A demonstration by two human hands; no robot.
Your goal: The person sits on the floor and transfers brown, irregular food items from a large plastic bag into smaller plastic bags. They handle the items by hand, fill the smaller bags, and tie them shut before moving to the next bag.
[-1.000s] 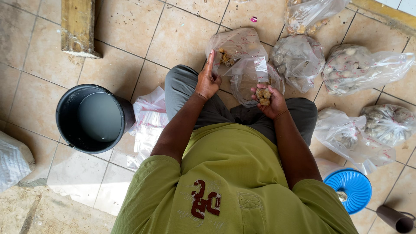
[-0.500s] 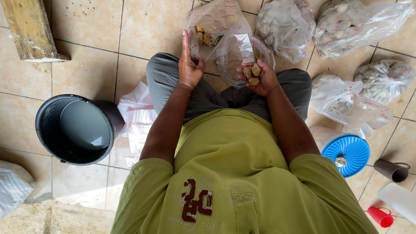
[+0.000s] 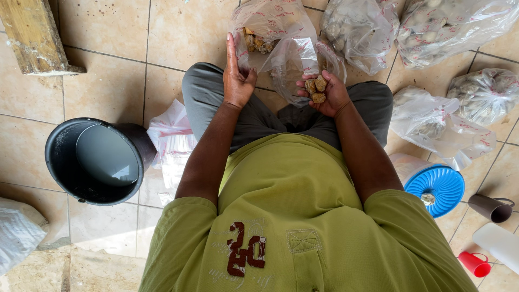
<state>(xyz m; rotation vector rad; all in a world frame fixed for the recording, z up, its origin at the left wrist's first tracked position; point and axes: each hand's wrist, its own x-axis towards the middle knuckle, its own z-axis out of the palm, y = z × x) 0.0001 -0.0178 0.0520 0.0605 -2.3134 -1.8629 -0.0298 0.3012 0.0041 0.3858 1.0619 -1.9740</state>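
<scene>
I sit on a tiled floor in a green shirt and grey trousers. My right hand (image 3: pixel 324 94) is cupped around a few brown lumpy pieces (image 3: pixel 316 89), palm up, above my right knee. My left hand (image 3: pixel 238 73) is raised with fingers straight, its edge against a clear plastic bag (image 3: pixel 281 32) that holds more brown pieces. The bag's mouth hangs between my two hands.
A black bucket (image 3: pixel 65 173) stands at my left, with a stack of empty plastic bags (image 3: pixel 173 146) beside it. Several filled clear bags (image 3: pixel 443 27) lie ahead and right. A blue lid (image 3: pixel 440 186), brown cup (image 3: pixel 489 208) and red cup (image 3: pixel 476 264) sit right. A wooden post (image 3: pixel 32 35) stands far left.
The view has shifted, so everything sits higher in the frame. My left hand stays upright by the bag and my right hand keeps the brown pieces, lowered slightly away from the bag.
</scene>
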